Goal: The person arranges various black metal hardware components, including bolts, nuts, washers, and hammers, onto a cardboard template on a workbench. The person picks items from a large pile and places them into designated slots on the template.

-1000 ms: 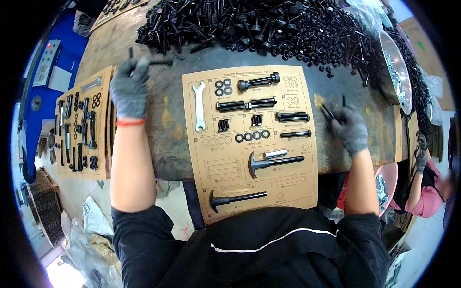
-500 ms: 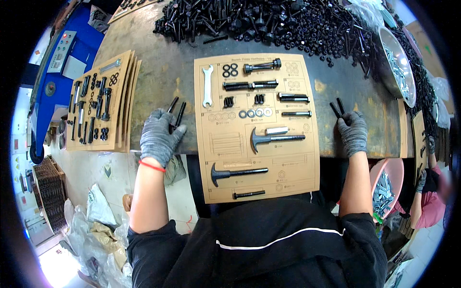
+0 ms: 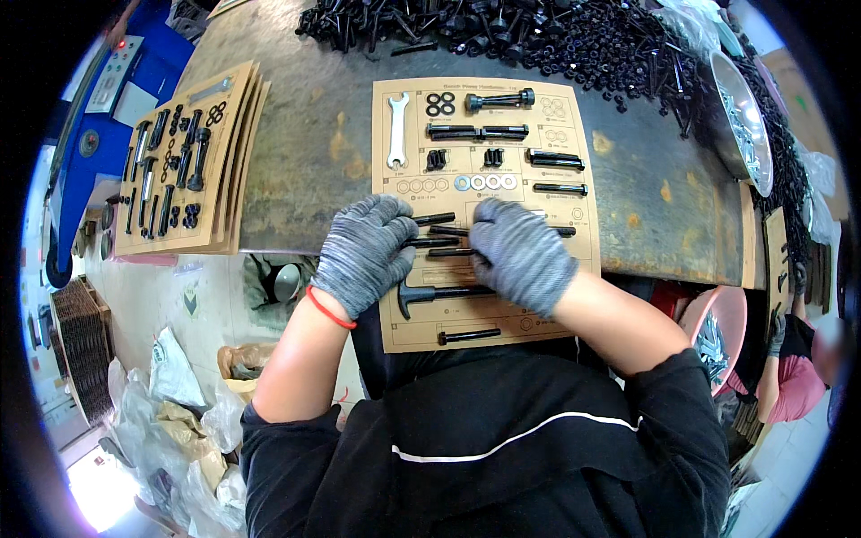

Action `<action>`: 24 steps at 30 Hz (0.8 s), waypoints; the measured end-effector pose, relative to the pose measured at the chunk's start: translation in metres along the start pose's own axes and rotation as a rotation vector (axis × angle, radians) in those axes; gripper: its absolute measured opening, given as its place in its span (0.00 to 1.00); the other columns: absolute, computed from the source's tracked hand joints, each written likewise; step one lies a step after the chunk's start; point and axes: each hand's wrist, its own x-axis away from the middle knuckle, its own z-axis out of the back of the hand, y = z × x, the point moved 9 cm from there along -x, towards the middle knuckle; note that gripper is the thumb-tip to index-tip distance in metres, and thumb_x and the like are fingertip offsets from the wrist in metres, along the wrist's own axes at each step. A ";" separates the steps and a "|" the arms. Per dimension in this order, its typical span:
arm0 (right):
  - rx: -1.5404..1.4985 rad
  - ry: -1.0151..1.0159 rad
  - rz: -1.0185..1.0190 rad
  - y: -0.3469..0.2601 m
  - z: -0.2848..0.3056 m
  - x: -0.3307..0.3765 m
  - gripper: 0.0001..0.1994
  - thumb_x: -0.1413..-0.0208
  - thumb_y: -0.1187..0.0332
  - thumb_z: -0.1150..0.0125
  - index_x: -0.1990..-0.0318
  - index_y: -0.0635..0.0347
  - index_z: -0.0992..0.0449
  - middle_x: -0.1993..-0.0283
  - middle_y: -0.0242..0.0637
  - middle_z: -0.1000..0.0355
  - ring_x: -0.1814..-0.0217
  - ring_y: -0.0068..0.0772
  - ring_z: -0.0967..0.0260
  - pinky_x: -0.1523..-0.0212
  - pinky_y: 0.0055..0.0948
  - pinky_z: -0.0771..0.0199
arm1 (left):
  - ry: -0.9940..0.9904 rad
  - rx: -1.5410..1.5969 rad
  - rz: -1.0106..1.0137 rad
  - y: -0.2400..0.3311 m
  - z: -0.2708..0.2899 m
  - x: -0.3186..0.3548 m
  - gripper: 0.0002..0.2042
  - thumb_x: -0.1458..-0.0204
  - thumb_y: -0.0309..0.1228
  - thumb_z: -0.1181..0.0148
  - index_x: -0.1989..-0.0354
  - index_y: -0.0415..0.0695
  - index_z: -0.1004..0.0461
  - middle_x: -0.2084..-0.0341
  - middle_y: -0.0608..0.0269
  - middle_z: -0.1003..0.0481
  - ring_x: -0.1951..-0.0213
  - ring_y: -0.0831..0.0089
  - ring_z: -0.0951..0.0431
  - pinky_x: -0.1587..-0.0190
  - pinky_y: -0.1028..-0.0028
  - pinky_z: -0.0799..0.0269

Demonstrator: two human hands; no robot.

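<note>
Both gloved hands are over a brown cardboard sheet (image 3: 381,117) at the table's near edge. My left hand (image 3: 366,255) grips two short black bolts (image 3: 434,219) pointing right. My right hand (image 3: 520,255), slightly blurred, is closed on two more dark bolts (image 3: 451,253) pointing left toward them. All these bolts lie over the sheet's left middle outline. Above sit a silver open-ended wrench (image 3: 397,130), black rings (image 3: 440,104) and silver washers (image 3: 485,182). Below is a black T-shaped tool (image 3: 435,293), partly behind my right hand, and a single bolt (image 3: 469,336).
A stack of filled cardboard sheets (image 3: 229,193) stands at left. Loose black bolts and nuts (image 3: 484,31) heap along the far edge. At right are a metal bowl (image 3: 764,170) of silver parts, a pink basin (image 3: 737,309) and a co-worker's pink sleeve (image 3: 794,390).
Both hands have come in from either side of the sheet to its middle, carrying the bolts. The right hand now covers the upper T-shaped tool. The view has shifted slightly.
</note>
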 end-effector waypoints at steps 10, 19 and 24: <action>0.136 0.096 -0.127 0.004 0.006 -0.010 0.19 0.55 0.58 0.34 0.57 0.60 0.23 0.42 0.46 0.34 0.36 0.48 0.43 0.37 0.49 0.44 | -0.368 -0.026 0.401 -0.027 -0.021 0.002 0.22 0.54 0.42 0.35 0.52 0.45 0.27 0.64 0.53 0.23 0.60 0.57 0.22 0.57 0.63 0.26; 0.134 0.046 -0.215 0.014 -0.014 -0.003 0.18 0.56 0.56 0.34 0.59 0.53 0.22 0.37 0.42 0.37 0.31 0.48 0.48 0.35 0.52 0.52 | -0.180 0.059 0.320 -0.025 -0.023 0.006 0.23 0.56 0.36 0.34 0.51 0.43 0.28 0.62 0.51 0.23 0.60 0.56 0.22 0.54 0.65 0.26; -0.095 0.301 0.050 -0.001 0.019 0.039 0.09 0.53 0.64 0.35 0.67 0.57 0.25 0.64 0.40 0.29 0.60 0.44 0.30 0.58 0.41 0.30 | 0.087 0.152 0.374 -0.001 0.022 0.021 0.25 0.62 0.32 0.28 0.51 0.44 0.26 0.65 0.54 0.25 0.65 0.63 0.25 0.58 0.68 0.27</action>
